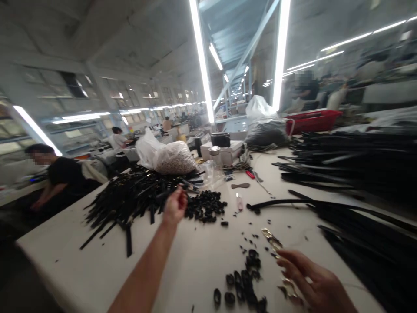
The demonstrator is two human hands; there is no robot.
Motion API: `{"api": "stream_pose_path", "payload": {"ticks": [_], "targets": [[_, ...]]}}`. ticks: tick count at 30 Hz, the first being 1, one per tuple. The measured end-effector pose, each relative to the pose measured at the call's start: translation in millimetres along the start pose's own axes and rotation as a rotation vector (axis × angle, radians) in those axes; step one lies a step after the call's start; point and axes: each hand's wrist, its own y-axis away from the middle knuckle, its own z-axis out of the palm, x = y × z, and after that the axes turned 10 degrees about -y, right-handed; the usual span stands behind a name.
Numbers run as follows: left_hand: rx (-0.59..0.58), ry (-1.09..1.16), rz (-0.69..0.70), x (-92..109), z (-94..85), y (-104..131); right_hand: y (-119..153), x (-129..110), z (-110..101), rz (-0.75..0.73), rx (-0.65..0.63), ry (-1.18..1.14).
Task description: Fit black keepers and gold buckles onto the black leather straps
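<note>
My left hand (176,204) reaches to the far side of the table, its fingers curled together between a heap of black strips (130,195) and a pile of small black loops (208,205). What it holds, if anything, is too small to tell. Near the front right, my right hand (312,278) is closed round a gold-coloured metal piece (271,238), whose end sticks out past the fingertips. More gold metal shows below the fingers. Beside this hand lie more black loops (239,284) and black scraps (249,239).
Long black straps (345,174) cover the right side. Clear bags (174,156) of small pieces, a glass jar (215,156), a white box (223,154) and a red-handled tool (250,174) stand or lie further back. A red crate (312,121) is behind. A seated person (65,174) is at left.
</note>
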Motion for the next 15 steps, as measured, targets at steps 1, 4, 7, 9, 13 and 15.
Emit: {"api": "stream_pose_path", "payload": {"ticks": [1,4,7,9,13,15], "targets": [[0.043,0.027,0.017,16.9,-2.7,-7.7,1.7,-8.3,1.1,-0.028,-0.007,0.012],[0.111,0.068,0.019,36.4,-13.0,-22.3,1.7,-24.3,3.6,-0.127,-0.01,0.13],[0.055,0.045,-0.036,12.3,-24.9,-11.1,-2.1,-29.6,-1.0,-0.232,0.064,0.415],[-0.063,-0.038,-0.076,-17.4,-30.4,10.4,-4.9,-31.7,-10.8,-0.227,0.139,0.564],[-0.304,-0.194,-0.083,-77.6,-28.5,55.6,-12.1,-34.5,-47.8,-0.096,0.363,0.789],[-0.381,-0.246,-0.054,-99.7,-25.0,69.8,-14.8,-35.7,-70.4,-0.011,0.463,0.902]]}}
